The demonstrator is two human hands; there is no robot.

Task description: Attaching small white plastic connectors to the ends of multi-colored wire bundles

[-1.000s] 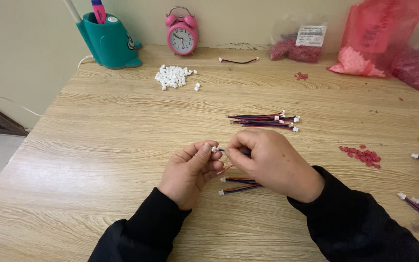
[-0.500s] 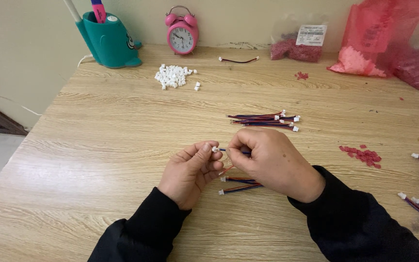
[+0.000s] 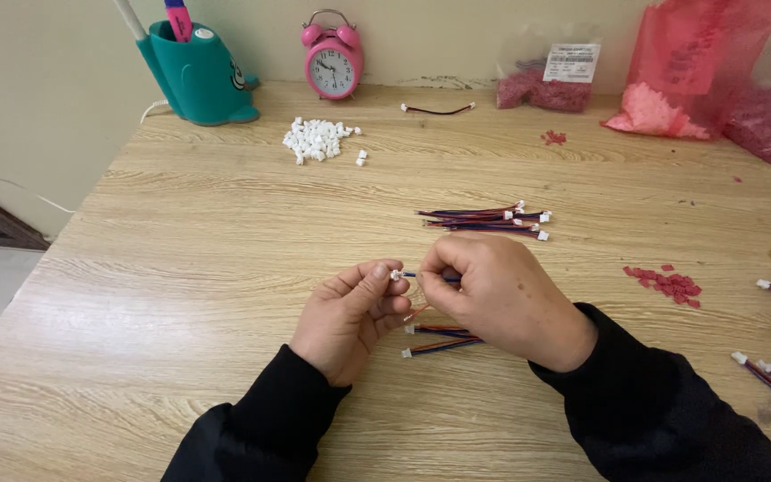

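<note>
Thin red-and-blue wire lead [image 3: 430, 278] with white plastic plug [image 3: 395, 276]: I'm pinching the plug in left hand [image 3: 350, 317], right hand [image 3: 501, 299] clamped on wire, unchanged for a second, so seating is continuing, above the wooden table's [image 3: 180, 268] near edge.

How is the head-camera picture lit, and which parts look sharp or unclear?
Head view: soft, even light, faint shadows under the hands; no glare on the wooden table; left hand and right hand sharp; the small white connector between them too tiny for detail.
</note>
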